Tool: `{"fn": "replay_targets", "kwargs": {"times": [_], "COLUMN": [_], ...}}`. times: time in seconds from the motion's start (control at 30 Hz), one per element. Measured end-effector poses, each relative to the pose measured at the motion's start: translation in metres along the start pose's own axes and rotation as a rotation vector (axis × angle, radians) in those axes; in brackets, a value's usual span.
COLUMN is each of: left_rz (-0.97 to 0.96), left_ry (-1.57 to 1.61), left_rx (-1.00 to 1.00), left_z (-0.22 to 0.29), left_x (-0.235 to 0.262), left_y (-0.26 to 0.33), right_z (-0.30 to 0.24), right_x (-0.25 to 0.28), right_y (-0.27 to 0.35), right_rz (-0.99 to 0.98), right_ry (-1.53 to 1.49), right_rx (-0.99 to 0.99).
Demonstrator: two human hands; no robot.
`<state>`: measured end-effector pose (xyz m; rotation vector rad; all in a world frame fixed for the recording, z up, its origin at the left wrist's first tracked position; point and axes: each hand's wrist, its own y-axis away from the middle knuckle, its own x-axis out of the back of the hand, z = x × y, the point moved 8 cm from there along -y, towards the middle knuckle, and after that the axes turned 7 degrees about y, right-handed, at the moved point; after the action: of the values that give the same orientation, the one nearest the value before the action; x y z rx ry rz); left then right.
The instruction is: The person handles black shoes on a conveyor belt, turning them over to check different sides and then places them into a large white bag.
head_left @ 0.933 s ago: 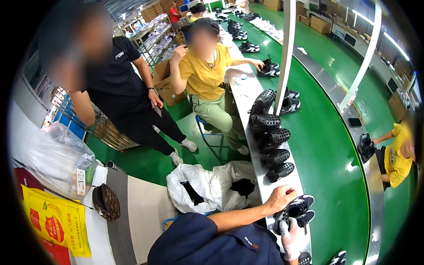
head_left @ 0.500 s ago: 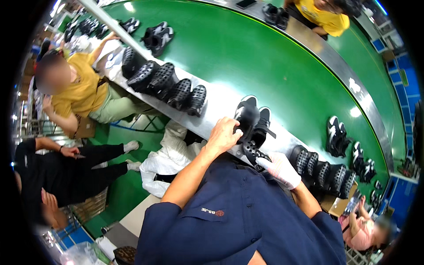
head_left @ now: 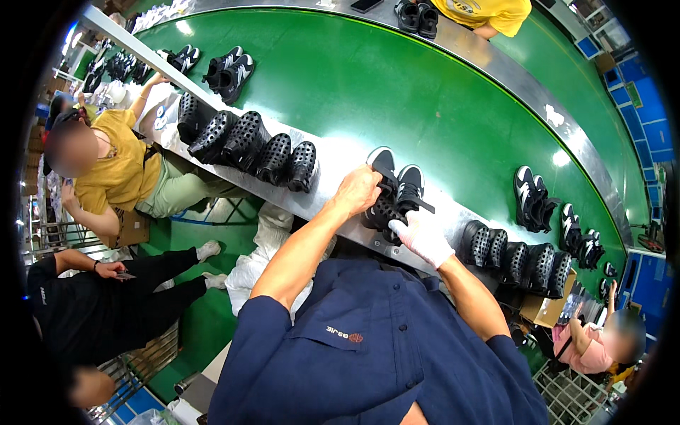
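A pair of black sneakers with grey-white trim stands before me on the metal ledge: the left sneaker and the right sneaker, a loose strap sticking out from the latter. My bare left hand is closed at the left sneaker's opening, its fingertips partly hidden. Just below the pair is a black perforated shoe form, toe end towards me. My right hand, in a white glove, is closed on that form's right side with the thumb against it.
More perforated shoe forms stand in a row at left, and others at right. Finished-looking sneakers sit on the green conveyor belt. Co-workers sit at left, at right and across the belt. A white cloth bag hangs below the ledge.
The perforated form has moved up and left, close against the sneakers, with my gloved right hand following it. My left hand stays at the left sneaker. The whole view has shifted slightly.
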<state>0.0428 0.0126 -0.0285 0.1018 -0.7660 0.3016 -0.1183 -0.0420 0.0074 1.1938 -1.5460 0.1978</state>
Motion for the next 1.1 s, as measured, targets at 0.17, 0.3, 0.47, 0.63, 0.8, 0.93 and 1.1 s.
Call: {"fn": "replay_targets", "kwargs": {"times": [0.17, 0.3, 0.47, 0.63, 0.8, 0.93, 1.1], "left_rz": [-0.085, -0.049, -0.009, 0.002, 0.106, 0.089, 0.196], "left_ry": [0.093, 0.13, 0.286, 0.15, 0.206, 0.196, -0.025], "left_rx": [0.003, 0.041, 0.086, -0.044, 0.099, 0.503, 0.454], "left_z": [-0.01, -0.012, -0.02, -0.015, -0.018, -0.035, -0.043], "left_x": [-0.019, -0.015, -0.001, -0.011, 0.002, -0.022, -0.034], "left_y": [0.007, 0.004, 0.025, 0.022, 0.045, 0.057, 0.044], "right_z": [-0.022, -0.036, -0.044, -0.03, -0.018, -0.022, -0.001], "right_x": [-0.02, -0.046, -0.038, -0.05, -0.046, -0.033, -0.067], "right_y": [-0.016, -0.034, -0.025, -0.047, -0.026, -0.034, -0.072], "right_rz": [0.158, 0.282, 0.284, 0.374, 0.397, 0.406, 0.254], "right_ry": [0.133, 0.082, 0.122, -0.051, -0.316, -0.219, -0.169], "right_rx": [-0.028, 0.016, 0.074, -0.048, -0.059, -0.098, -0.229]}}
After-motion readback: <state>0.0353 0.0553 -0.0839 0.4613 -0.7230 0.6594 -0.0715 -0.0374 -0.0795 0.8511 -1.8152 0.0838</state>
